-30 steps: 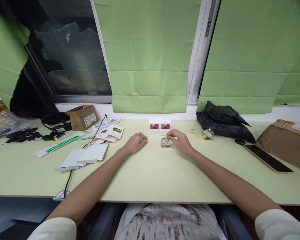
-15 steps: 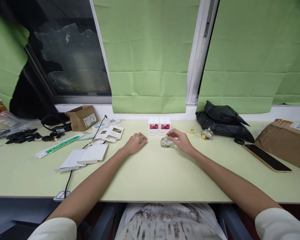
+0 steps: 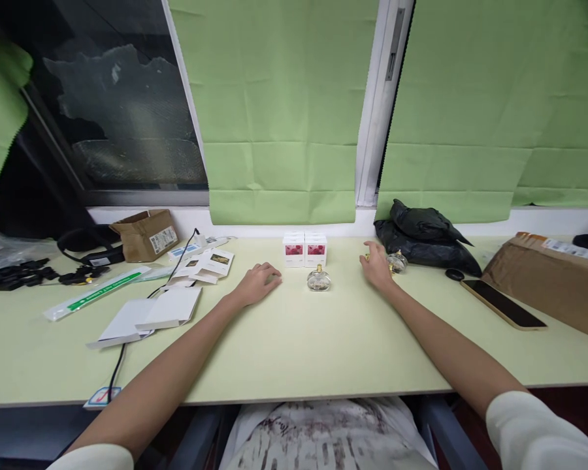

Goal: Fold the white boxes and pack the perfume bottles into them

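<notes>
A small round glass bottle [image 3: 318, 279] with a gold neck stands alone on the pale green table [image 3: 294, 339], in front of two white boxes with pink labels [image 3: 304, 250]. My left hand [image 3: 258, 282] rests on the table left of the bottle, fingers loosely curled, holding nothing. My right hand [image 3: 377, 267] is farther right, fingers spread, beside a second glass bottle [image 3: 396, 262]. The hand covers the spot where a small gold cap lay. I cannot see anything in its fingers.
A black plastic bag [image 3: 426, 235] lies behind the second bottle. A phone [image 3: 500, 303] and a brown parcel [image 3: 549, 274] are at the right. At the left are white flat cartons [image 3: 149, 313], printed cards [image 3: 203, 264], a black cable [image 3: 127, 339], a cardboard box [image 3: 144, 234].
My right hand let go of the near bottle and moved right toward the second bottle. The left hand stayed put. The view shifted slightly.
</notes>
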`<state>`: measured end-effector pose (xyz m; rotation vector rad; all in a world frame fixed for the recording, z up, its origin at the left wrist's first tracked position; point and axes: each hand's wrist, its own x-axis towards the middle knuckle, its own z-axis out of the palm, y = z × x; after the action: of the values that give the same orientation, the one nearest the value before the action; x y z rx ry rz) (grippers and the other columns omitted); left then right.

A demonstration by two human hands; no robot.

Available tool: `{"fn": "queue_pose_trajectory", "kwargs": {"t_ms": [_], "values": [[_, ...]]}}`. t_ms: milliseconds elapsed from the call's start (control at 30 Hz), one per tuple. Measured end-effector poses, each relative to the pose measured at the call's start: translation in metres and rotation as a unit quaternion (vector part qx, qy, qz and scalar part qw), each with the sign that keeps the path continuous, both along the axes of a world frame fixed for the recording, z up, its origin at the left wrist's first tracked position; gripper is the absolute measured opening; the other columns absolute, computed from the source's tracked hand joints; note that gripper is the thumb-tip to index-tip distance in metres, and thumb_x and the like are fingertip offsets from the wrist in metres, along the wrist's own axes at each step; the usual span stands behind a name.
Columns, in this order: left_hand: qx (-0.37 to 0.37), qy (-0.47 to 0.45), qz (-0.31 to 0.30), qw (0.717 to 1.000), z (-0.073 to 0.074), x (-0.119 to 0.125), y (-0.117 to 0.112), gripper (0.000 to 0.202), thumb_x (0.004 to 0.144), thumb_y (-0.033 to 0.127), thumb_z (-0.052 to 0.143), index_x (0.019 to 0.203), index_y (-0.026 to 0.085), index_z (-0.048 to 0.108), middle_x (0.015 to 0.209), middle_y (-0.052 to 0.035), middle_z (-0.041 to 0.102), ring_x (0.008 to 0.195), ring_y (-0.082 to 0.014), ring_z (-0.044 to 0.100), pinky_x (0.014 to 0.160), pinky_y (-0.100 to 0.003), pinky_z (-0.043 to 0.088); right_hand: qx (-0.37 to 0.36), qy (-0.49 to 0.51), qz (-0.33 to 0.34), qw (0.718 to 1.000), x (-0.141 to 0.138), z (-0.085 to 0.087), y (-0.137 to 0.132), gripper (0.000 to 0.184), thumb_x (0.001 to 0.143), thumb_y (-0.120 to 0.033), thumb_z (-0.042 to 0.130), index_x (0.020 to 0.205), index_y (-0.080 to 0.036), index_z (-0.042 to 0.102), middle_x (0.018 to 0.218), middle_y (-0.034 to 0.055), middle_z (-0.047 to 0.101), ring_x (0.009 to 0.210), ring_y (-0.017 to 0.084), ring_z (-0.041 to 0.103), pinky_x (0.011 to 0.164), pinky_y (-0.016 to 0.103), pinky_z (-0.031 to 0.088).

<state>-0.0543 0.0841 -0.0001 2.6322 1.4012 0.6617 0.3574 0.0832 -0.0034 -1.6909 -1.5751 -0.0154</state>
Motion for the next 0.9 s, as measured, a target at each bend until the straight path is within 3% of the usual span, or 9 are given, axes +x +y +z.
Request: {"fn": "queue_pose_trajectory", "kwargs": {"t_ms": [100, 200, 400, 633, 900], "values": [[0.001, 0.002, -0.002, 1.000, -0.001, -0.001, 0.000, 0.039, 0.103, 0.055, 0.051, 0.119, 0.027, 0.073, 0.124, -0.0089, 0.067, 0.118, -0.0326, 0.061, 0.105, -0.049, 0.047, -0.049, -0.014, -0.027, 0.998, 0.008, -0.009, 0.009, 0.056, 0.096, -0.024, 0.055, 0.150, -0.016, 0.046, 0.149, 0.0232, 0.051, 0.112, 0.033, 0.066, 0.097, 0.044, 0.049], [-0.004, 0.004, 0.003, 1.000, -0.001, -0.001, 0.001, 0.040, 0.103, 0.055, 0.050, 0.120, 0.026, 0.073, 0.125, -0.0095, 0.067, 0.119, -0.0329, 0.060, 0.104, -0.050, 0.047, -0.084, -0.028, -0.040, 0.995, 0.011, -0.014, 0.015, 0.059, 0.095, -0.025, 0.058, 0.152, -0.014, 0.045, 0.135, 0.0216, 0.064, 0.111, 0.034, 0.067, 0.094, 0.043, 0.048], [0.000, 0.004, -0.006, 1.000, -0.003, -0.002, 0.003, 0.043, 0.103, 0.057, 0.049, 0.121, 0.026, 0.073, 0.125, -0.0098, 0.067, 0.119, -0.0333, 0.060, 0.104, -0.050, 0.047, -0.113, -0.044, -0.053, 0.991, 0.015, -0.018, 0.022, 0.045, 0.097, -0.021, 0.054, 0.142, -0.018, 0.054, 0.118, 0.0165, 0.074, 0.105, 0.032, 0.069, 0.088, 0.038, 0.047], [0.006, -0.010, -0.016, 1.000, -0.005, -0.005, 0.006, 0.044, 0.103, 0.061, 0.049, 0.118, 0.027, 0.074, 0.124, -0.0094, 0.069, 0.116, -0.0325, 0.062, 0.103, -0.049, 0.048, -0.114, -0.039, -0.051, 0.991, 0.014, -0.017, 0.023, 0.038, 0.097, -0.024, 0.058, 0.134, -0.021, 0.060, 0.117, 0.0130, 0.076, 0.104, 0.030, 0.070, 0.085, 0.036, 0.047], [-0.060, -0.089, -0.055, 0.993, 0.001, 0.027, -0.019, 0.045, 0.103, 0.060, 0.051, 0.128, 0.027, 0.069, 0.126, -0.0088, 0.071, 0.114, -0.0289, 0.066, 0.100, -0.044, 0.053, -0.096, 0.000, -0.044, 0.994, 0.009, -0.017, 0.018, 0.029, 0.094, -0.022, 0.059, 0.122, -0.021, 0.064, 0.115, 0.0130, 0.076, 0.103, 0.029, 0.069, 0.084, 0.036, 0.048]]}}
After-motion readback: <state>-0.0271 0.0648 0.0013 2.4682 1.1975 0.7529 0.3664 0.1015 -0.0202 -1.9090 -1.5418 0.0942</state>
